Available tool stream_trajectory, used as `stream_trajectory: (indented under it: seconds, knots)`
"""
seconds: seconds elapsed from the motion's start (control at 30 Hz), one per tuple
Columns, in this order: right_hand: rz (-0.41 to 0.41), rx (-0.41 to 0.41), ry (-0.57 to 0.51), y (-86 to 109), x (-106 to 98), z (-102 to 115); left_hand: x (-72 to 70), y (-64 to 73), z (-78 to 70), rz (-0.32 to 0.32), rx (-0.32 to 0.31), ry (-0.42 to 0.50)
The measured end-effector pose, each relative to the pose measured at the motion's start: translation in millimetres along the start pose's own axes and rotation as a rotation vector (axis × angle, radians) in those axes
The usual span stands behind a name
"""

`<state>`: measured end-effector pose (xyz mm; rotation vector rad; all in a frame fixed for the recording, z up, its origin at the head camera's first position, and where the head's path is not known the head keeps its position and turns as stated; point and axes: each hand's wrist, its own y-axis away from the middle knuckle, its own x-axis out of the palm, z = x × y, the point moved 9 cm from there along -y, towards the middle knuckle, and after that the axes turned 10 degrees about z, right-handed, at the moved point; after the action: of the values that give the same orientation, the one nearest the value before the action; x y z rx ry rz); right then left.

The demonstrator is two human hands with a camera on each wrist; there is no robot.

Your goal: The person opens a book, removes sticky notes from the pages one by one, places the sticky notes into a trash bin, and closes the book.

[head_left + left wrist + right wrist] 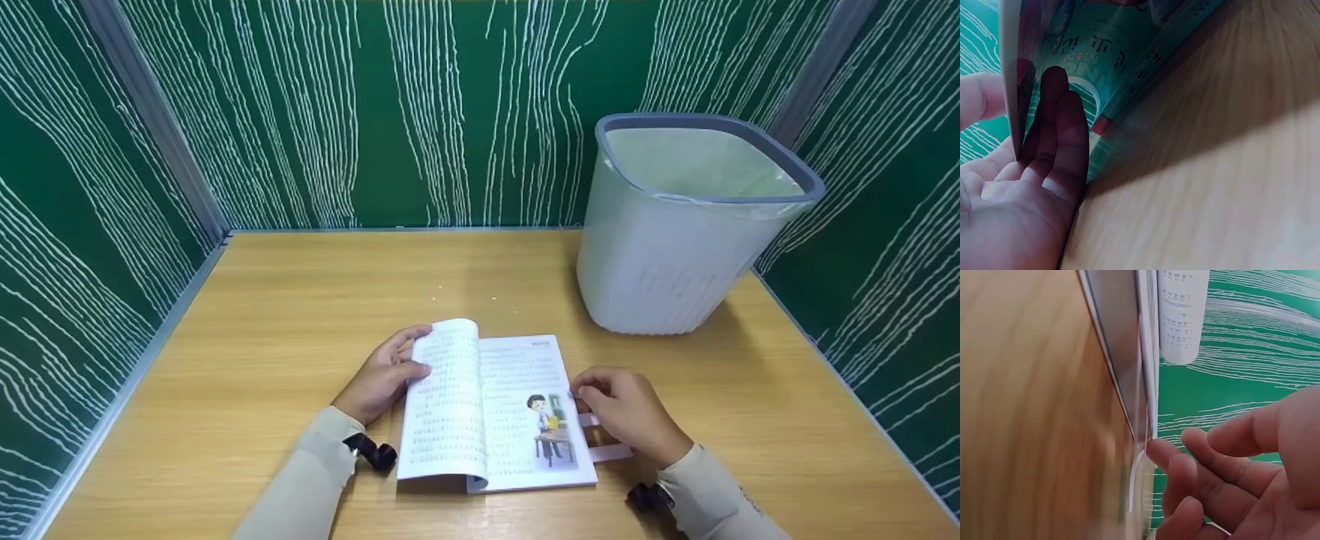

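An open book (517,420) with printed pages lies on the table, a drawing of a child at a desk on its right page. My left hand (382,379) grips its raised left part, thumb on the pages and fingers behind the green cover (1100,56). At the book's right edge is my right hand (630,409), its bent fingertips touching that edge in the right wrist view and its thumb standing apart. White strips (611,452) on what looks like a clear sheet stick out from under the book there, partly hidden by the right hand.
A white waste bin (667,262) with a grey rim and a clear liner stands at the back right of the wooden table (337,277). Green panels with white wavy lines (420,112) enclose the back and both sides.
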<state>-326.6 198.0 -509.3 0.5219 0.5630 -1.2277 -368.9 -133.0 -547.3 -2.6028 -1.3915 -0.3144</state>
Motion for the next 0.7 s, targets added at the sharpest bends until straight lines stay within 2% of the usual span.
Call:
stream_trajectory:
  seconds: [0.2,0.33,0.53,0.7]
  knots:
    - [-0.011,0.012,-0.041,1.0,-2,0,-0.1,-0.9,0.2,-0.011,-0.001,0.002]
    - [-0.005,0.014,-0.173,2.2,-1,-1,0.5,-0.8,1.1,-0.013,-0.004,0.006]
    - [0.045,-0.063,-0.446,4.9,3,9,0.9,0.1,1.3,-0.015,0.001,0.017]
    - [0.074,-0.149,-0.493,5.6,4,26,2.6,-1.1,0.4,-0.013,0.016,0.02]
